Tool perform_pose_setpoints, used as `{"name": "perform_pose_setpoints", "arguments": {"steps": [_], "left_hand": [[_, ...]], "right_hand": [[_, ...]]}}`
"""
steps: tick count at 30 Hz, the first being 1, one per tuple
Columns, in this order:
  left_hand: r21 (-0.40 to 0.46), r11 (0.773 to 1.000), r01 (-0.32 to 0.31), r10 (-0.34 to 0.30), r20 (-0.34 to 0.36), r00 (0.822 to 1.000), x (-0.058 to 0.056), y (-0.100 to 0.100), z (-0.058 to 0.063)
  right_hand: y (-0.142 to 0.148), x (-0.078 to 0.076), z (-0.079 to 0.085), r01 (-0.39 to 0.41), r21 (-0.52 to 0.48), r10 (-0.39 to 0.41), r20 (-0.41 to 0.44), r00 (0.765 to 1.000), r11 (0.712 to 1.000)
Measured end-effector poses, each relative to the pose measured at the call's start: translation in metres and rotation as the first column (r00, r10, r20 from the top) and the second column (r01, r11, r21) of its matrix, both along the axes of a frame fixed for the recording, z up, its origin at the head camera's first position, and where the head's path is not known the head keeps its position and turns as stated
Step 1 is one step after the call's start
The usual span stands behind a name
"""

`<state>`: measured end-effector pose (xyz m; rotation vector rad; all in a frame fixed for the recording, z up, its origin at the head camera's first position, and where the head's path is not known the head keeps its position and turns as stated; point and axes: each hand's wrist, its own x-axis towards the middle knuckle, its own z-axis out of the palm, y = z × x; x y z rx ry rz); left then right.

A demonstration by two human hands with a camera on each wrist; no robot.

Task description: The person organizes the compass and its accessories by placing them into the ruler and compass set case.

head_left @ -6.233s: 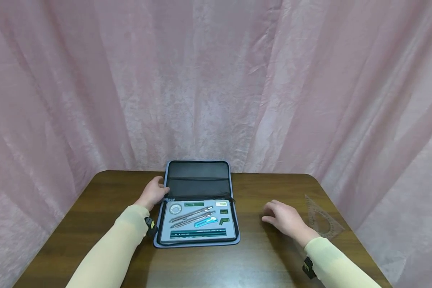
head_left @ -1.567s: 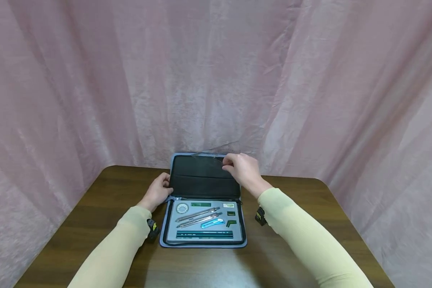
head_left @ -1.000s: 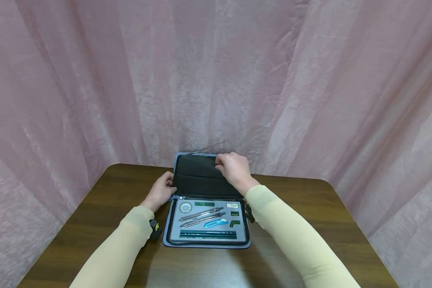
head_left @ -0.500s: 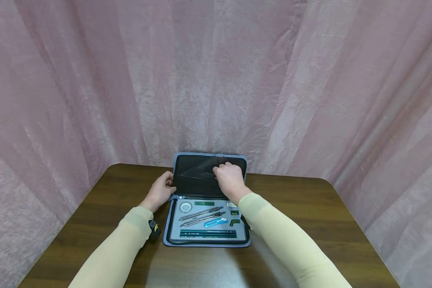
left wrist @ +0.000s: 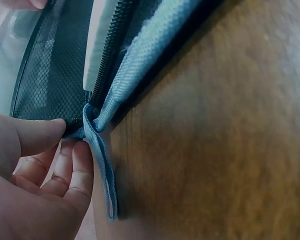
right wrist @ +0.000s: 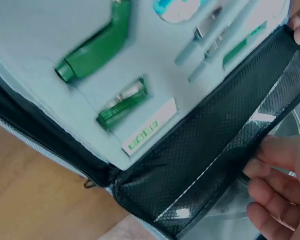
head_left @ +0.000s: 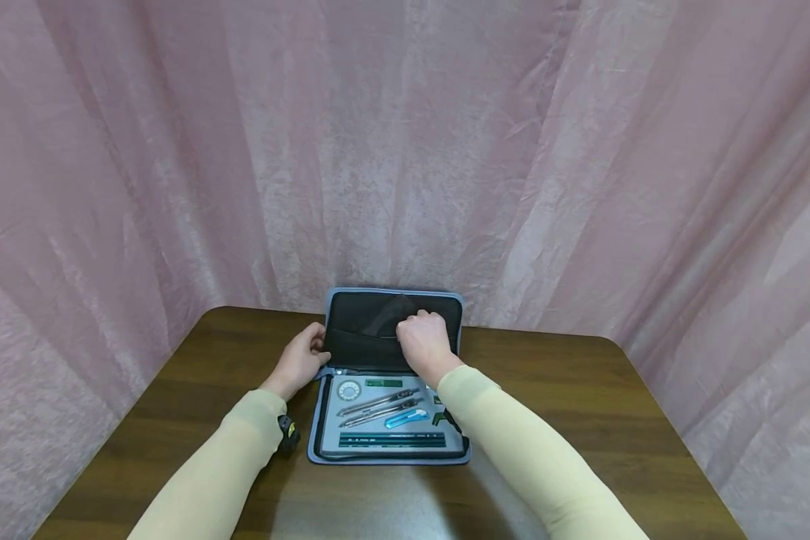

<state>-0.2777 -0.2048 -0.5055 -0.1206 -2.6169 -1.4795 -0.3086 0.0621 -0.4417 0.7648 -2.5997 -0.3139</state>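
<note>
A blue zippered case (head_left: 314, 435) lies open on the table, its black-lined lid raised at the back. My left hand (head_left: 300, 360) pinches the lid's edge by the hinge, close to a blue loop (left wrist: 106, 185) in the left wrist view. In front of the lid, my right hand (head_left: 424, 345) grips a clear set square (head_left: 381, 319). Part of it sits inside the lid's mesh pocket (right wrist: 200, 155); its straight edge shows through the mesh in the right wrist view. My right fingers are at the pocket's mouth and cover some of the set square.
The case's pale tray holds two compasses (head_left: 378, 405), a blue cutter (head_left: 406, 418), green pencils (head_left: 391, 440), a round protractor-like disc (head_left: 349, 389), an eraser (right wrist: 150, 127) and a green sharpener (right wrist: 122, 105). The wooden table (head_left: 567, 405) ends at a pink curtain (head_left: 405, 150).
My right hand has picked the set square up from the table's right side, brought it over the lid and lowered it into the mesh pocket. My left hand stays at the lid.
</note>
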Motion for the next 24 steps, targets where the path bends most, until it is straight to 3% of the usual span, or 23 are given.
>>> {"name": "perform_pose_setpoints", "arguments": {"steps": [6,11,17,24], "left_hand": [[0.003,0.999,0.033,-0.033,0.014,0.999,0.002,0.001,0.004],[0.045,0.998,0.052,-0.052,-0.002,0.999,-0.004,-0.006,0.010],[0.109,0.985,0.135,-0.132,-0.030,0.991,-0.002,-0.013,0.015],[0.054,0.986,0.157,-0.154,-0.050,0.987,0.007,-0.025,0.023]], "right_hand": [[0.011,0.007,-0.004,-0.088,-0.017,0.089,0.079,0.993,0.996],[0.026,0.015,0.007,-0.171,-0.151,0.200,0.208,0.958,0.974],[0.058,0.018,0.011,-0.162,-0.283,0.230,0.228,0.946,0.945],[0.099,0.029,0.003,-0.141,-0.332,0.238,0.273,0.932,0.933]]}}
